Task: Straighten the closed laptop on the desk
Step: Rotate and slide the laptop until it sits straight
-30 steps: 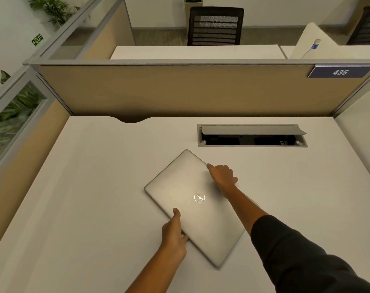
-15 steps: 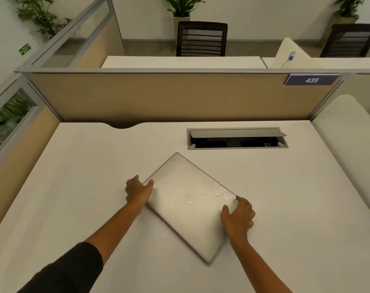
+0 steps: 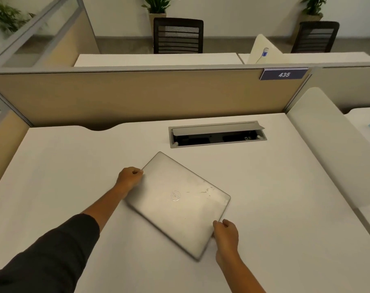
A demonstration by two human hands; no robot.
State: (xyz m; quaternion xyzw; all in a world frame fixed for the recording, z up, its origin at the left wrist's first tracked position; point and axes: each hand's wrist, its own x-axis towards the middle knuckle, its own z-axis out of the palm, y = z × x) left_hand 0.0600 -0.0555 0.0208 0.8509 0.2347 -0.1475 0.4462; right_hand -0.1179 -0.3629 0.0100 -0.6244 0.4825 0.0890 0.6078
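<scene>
A closed silver laptop [image 3: 177, 201] lies flat on the white desk [image 3: 285, 208], turned at an angle to the desk's edges, one corner pointing toward the far side. My left hand [image 3: 129, 178] grips its left edge with fingers curled over it. My right hand [image 3: 226, 231] holds the right edge close to the near corner, thumb on the lid. The near edge of the laptop looks blurred.
An open cable box [image 3: 218, 134] with a raised grey flap is set into the desk behind the laptop. A tan partition [image 3: 137, 96] with a sign reading 435 closes the far side. A white side panel [image 3: 328, 144] stands at the right.
Both hands have shifted along the laptop's edges, the left further back and the right nearer to me. The laptop has turned slightly, and the view now sits a little more to the left.
</scene>
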